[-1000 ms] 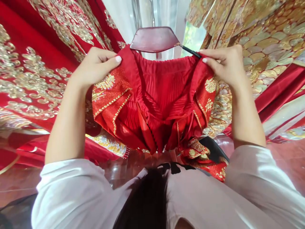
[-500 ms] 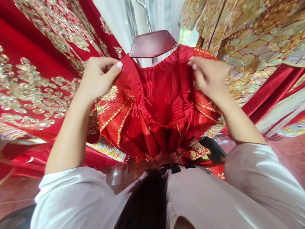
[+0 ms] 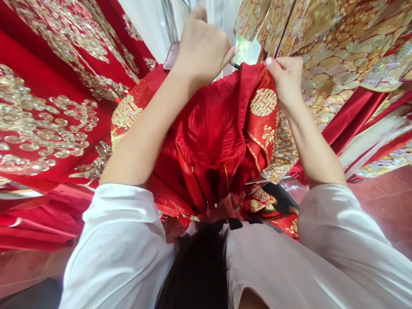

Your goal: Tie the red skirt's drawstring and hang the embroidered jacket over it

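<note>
A red skirt with gold trim (image 3: 219, 133) hangs in front of me from a dark red wooden hanger (image 3: 171, 56). My left hand (image 3: 202, 45) is raised over the hanger, fingers closed around its body, covering most of it. My right hand (image 3: 285, 77) pinches the skirt's waistband at its right corner, next to a gold double-happiness emblem (image 3: 263, 102). A thin black clip arm (image 3: 236, 65) of the hanger shows between my two hands. The skirt's left waistband corner hangs free.
Red garments with heavy gold embroidery (image 3: 48, 107) hang on the left. Gold scale-patterned garments (image 3: 347, 47) hang on the right. White curtain and a window (image 3: 222, 17) are behind. More red embroidered cloth (image 3: 267, 206) lies low on a reddish floor (image 3: 386, 201).
My left hand has let go of the skirt's left waistband corner and risen to grasp the hanger. My right hand has moved up and right with its corner of the waistband.
</note>
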`<state>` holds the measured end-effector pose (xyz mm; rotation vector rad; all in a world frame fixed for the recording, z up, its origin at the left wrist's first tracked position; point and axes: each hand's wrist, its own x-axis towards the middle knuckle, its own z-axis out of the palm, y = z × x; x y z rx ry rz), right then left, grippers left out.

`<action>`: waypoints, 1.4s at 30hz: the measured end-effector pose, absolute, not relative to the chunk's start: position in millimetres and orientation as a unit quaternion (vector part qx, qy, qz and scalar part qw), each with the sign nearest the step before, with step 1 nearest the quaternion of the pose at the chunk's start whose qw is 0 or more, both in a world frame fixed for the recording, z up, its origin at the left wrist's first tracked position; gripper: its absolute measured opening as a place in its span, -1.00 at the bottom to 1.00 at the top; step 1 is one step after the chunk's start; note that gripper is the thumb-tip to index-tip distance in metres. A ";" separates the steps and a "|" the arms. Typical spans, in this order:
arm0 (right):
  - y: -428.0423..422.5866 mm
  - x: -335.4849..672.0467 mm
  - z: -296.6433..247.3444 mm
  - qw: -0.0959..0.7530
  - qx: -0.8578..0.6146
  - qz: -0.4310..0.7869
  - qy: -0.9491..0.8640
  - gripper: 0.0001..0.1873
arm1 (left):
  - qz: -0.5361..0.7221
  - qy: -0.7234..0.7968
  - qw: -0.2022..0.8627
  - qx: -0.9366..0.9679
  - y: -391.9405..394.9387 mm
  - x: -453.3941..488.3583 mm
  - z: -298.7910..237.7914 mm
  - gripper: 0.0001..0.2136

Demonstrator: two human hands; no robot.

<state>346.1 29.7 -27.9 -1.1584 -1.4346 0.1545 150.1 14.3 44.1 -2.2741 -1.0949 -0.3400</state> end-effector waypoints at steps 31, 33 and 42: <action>-62.0 306.1 -160.7 0.451 -0.628 0.088 -0.628 -0.74 | -0.116 -0.426 0.131 -0.888 -114.9 85.0 -153.5 -0.79; -69.1 304.7 -159.4 0.508 -0.616 0.108 -0.592 -0.74 | -0.260 -0.517 0.198 -0.791 -121.0 71.6 -135.7 -0.74; -105.9 226.2 -125.2 0.498 -0.568 0.075 -0.652 -0.70 | -0.304 -0.632 0.064 -0.710 -99.9 90.6 -164.7 -0.76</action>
